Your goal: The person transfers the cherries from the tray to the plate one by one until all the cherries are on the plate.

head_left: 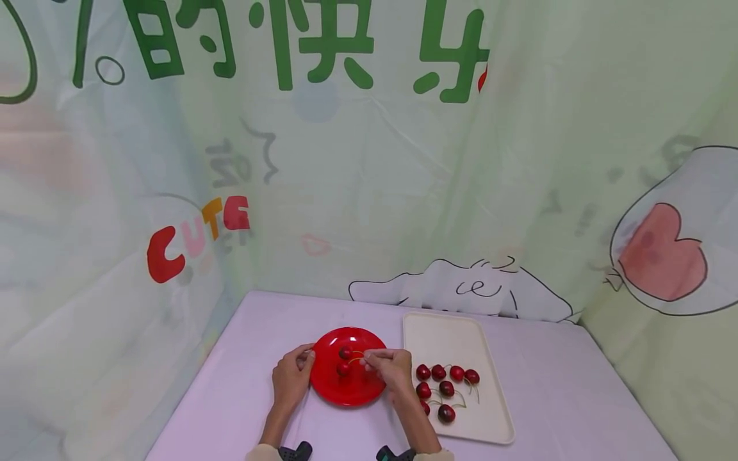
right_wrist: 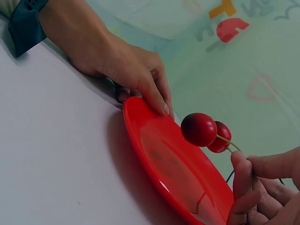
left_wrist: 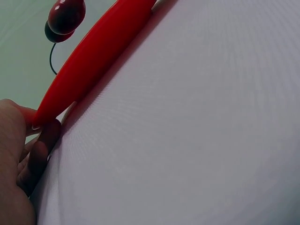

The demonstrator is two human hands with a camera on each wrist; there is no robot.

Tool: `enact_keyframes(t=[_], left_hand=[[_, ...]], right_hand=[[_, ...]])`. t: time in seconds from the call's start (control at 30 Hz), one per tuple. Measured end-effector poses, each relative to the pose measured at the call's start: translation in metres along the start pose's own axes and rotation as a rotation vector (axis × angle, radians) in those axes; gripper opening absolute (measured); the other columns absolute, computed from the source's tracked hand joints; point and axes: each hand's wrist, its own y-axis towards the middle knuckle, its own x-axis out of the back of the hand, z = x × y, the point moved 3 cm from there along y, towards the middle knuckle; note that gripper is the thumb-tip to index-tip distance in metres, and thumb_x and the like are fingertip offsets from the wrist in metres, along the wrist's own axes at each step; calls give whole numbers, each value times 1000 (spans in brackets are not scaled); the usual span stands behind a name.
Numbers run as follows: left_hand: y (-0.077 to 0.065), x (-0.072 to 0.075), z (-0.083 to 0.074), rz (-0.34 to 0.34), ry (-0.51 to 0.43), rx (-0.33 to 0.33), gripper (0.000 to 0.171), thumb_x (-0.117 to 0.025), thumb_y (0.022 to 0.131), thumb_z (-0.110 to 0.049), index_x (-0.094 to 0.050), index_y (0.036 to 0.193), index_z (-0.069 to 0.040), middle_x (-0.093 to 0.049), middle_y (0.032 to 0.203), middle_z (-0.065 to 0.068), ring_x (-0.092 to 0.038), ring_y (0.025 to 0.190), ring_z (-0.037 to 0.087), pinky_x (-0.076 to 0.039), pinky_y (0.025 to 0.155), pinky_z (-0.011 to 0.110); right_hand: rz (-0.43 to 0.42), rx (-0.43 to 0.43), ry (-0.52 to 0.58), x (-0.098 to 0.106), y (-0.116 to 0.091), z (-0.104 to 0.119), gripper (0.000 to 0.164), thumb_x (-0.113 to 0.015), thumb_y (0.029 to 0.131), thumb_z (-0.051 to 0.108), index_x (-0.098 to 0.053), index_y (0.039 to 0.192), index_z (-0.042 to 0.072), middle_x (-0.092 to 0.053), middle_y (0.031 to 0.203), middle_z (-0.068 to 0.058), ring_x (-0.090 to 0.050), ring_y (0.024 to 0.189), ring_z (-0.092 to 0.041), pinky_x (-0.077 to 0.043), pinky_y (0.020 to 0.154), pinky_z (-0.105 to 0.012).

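A round red plate (head_left: 348, 396) lies in front of me on the table. My left hand (head_left: 291, 379) grips its left rim, thumb on top and fingers underneath, as the left wrist view shows. Between thumb and fingertip, my right hand (head_left: 393, 367) pinches the thin green stems of two red cherries (right_wrist: 198, 130). In the right wrist view both cherries hang in the air above the plate, one partly behind the other. No other fruit shows on the plate.
A cream rectangular tray (head_left: 444, 336) stands right of the plate, holding several dark red cherries (head_left: 446, 388) with stems. My right forearm passes over its left side. A pale cloth covers the table (head_left: 553, 384). Printed curtains (head_left: 346, 192) hang behind and at both sides.
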Motion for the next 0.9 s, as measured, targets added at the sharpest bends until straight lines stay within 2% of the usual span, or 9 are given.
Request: enact_keyframes(t=[0.07, 0.27, 0.43, 0.67, 0.8, 0.9], left_hand=[[0, 0, 0, -4, -1, -10, 28, -70, 107, -23, -79, 132, -13, -82, 103, 7, -57, 67, 8, -46, 62, 23], [1, 0, 1, 5, -8, -25, 27, -70, 108, -23, -79, 131, -13, -82, 102, 6, -56, 60, 6, -45, 61, 23], [1, -1, 3, -31, 0, -26, 26, -72, 106, -22, -80, 129, -13, -82, 99, 5, -55, 61, 5, -45, 61, 23], [6, -8, 5, -10, 7, -22, 25, -70, 107, -24, -80, 130, -16, -81, 98, 2, -55, 62, 5, -44, 64, 23], [6, -4, 4, -25, 12, -18, 24, -72, 106, -22, -81, 128, -16, -81, 97, 2, -55, 64, 6, -44, 64, 24], [3, -1, 3, -10, 8, -11, 26, -72, 106, -22, -80, 129, -15, -82, 100, 4, -55, 66, 6, -45, 63, 23]], right_hand=[[7, -1, 12, -2, 2, -1, 27, -80, 100, 15, -81, 117, -5, -85, 93, -14, -77, 74, -11, -57, 71, -21], [-11, -55, 11, -8, 11, -8, 18, -81, 99, 16, -85, 112, 4, -85, 90, -7, -78, 77, -13, -59, 74, -18], [28, -24, 12, -11, 11, -6, 23, -82, 99, 19, -84, 115, 2, -85, 92, -9, -79, 80, -14, -62, 78, -21], [-10, -18, -3, -8, 12, -1, 25, -81, 99, 18, -82, 117, 0, -84, 94, -12, -78, 81, -15, -64, 80, -25], [-11, -42, 5, -11, 14, -3, 25, -82, 99, 18, -83, 117, 1, -85, 94, -10, -79, 82, -15, -64, 81, -25], [-17, -47, -7, -14, 13, -4, 25, -82, 98, 18, -83, 117, 1, -84, 94, -10, -79, 81, -15, -65, 81, -27]])
